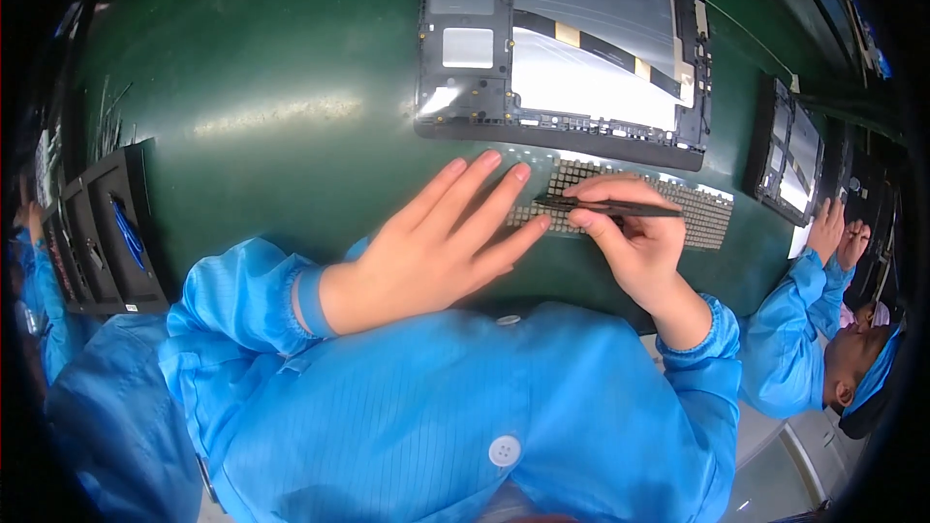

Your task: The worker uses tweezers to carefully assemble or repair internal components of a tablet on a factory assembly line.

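My right hand (pixel 644 242) is closed on dark tweezers (pixel 620 207), their tips pointing left and down at a sheet of small grey pads (pixel 702 213). That sheet lies flat on the green table, and some of its left part is bare of pads. Spread flat, my left hand (pixel 436 232) rests with its fingertips at the sheet's left end and holds nothing. Just beyond both hands lies an open laptop-like casing (pixel 562 140), with a dark frame, a shiny silvery panel and a black strip with yellow patches across it.
At the left a black divided tray (pixel 102 232) holds a blue bundle (pixel 126 232). Thin wires lie behind it. On the right, a second casing (pixel 790 155) lies near another person's hands (pixel 835 234). The green table (pixel 262 68) stretches between.
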Tool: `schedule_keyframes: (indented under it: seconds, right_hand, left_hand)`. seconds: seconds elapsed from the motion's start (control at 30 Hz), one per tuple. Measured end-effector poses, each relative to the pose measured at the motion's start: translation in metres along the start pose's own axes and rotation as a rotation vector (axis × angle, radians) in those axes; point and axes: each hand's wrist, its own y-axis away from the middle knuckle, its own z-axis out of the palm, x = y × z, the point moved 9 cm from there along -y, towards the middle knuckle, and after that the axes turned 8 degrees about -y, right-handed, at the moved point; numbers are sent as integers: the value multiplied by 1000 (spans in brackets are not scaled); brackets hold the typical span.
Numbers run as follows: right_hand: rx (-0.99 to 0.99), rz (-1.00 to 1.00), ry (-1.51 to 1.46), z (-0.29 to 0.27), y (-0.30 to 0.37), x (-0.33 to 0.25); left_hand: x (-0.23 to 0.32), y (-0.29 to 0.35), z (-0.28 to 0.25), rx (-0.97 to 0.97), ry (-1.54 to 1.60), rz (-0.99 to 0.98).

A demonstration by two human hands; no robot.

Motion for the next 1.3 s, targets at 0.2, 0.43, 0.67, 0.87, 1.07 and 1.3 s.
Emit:
schedule_keyframes:
  seconds: [0.2,0.43,0.67,0.87,1.07,1.3]
  right_hand:
    - [53,-87,-4,-13,2,-14]
    - [256,-311,15,-107,-13,-40]
    - [90,-26,-72,-18,2,-18]
    - [55,101,-113,3,5,2]
    - [78,101,-82,3,5,3]
    - [36,-130,50,-6,6,-22]
  left_hand:
    - [0,-1,0,-17,5,17]
    - [0,-1,-3,-26,-6,20]
    - [1,0,1,-39,-36,23]
    - [-1,2,0,1,-25,11]
    - [0,1,0,5,-22,22]
    - [1,0,0,-2,-9,18]
